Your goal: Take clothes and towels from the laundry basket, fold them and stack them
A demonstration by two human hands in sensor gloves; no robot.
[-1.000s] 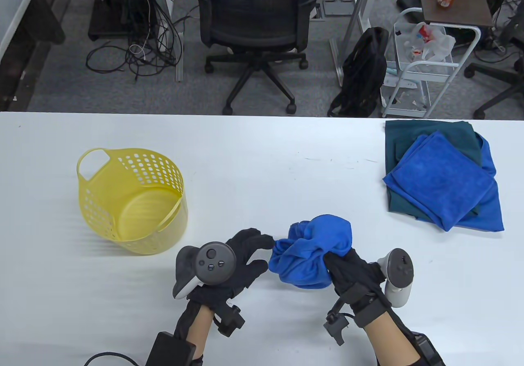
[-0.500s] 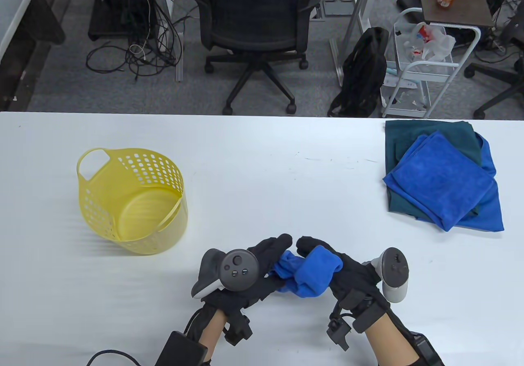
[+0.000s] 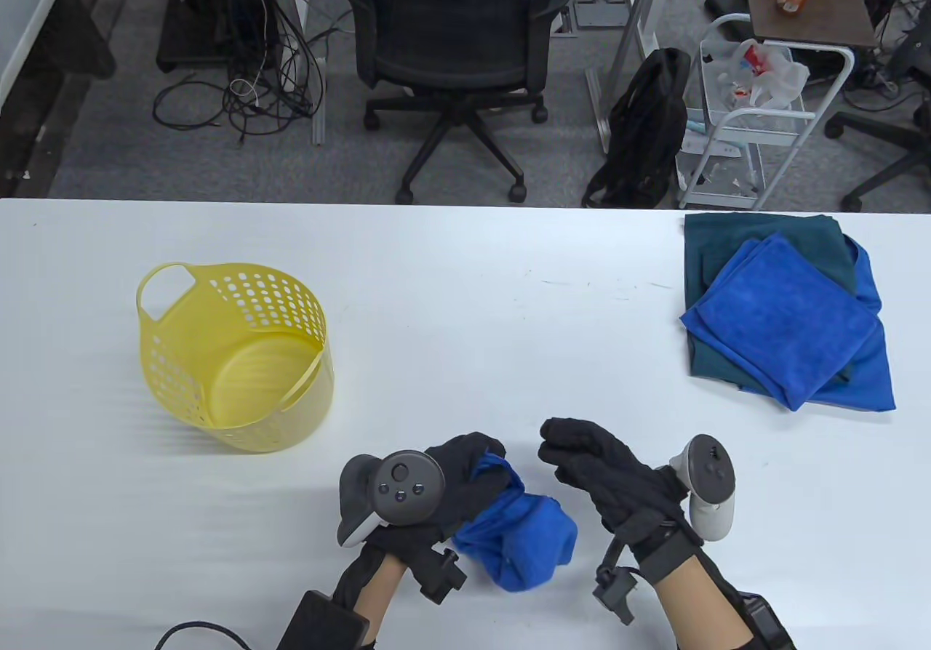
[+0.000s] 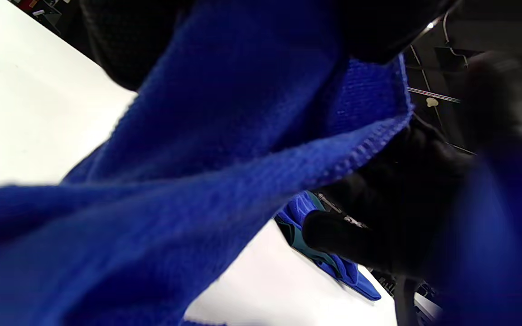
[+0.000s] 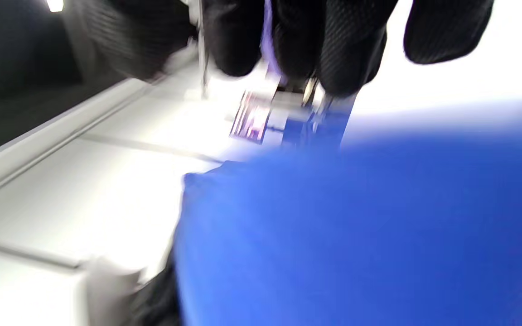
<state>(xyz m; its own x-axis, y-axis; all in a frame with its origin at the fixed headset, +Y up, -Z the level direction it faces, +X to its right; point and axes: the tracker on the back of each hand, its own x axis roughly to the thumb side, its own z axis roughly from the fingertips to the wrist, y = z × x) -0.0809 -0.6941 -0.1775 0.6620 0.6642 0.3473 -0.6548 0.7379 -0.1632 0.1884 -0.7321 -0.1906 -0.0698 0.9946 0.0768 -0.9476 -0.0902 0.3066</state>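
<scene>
A crumpled blue cloth [image 3: 527,537] hangs bunched near the table's front edge. My left hand [image 3: 484,472] grips its upper part, fingers closed around the fabric. The cloth fills the left wrist view [image 4: 197,181]. My right hand [image 3: 564,450] is just right of the cloth, apart from it, with loosely curled fingers and nothing in it. In the right wrist view its fingers [image 5: 333,40] hang free above the blurred blue cloth [image 5: 356,226]. A yellow perforated laundry basket [image 3: 305,403] stands at the left with nothing visible inside.
A stack of folded items lies at the right: a blue towel [image 3: 789,315] on a dark green cloth [image 3: 764,232] and another blue piece. Beyond the table's far edge stand an office chair [image 3: 451,32] and a cart [image 3: 756,119].
My right hand let go of the blue cloth and moved slightly up and right. My left hand took hold of the cloth and pulled it down toward the front edge.
</scene>
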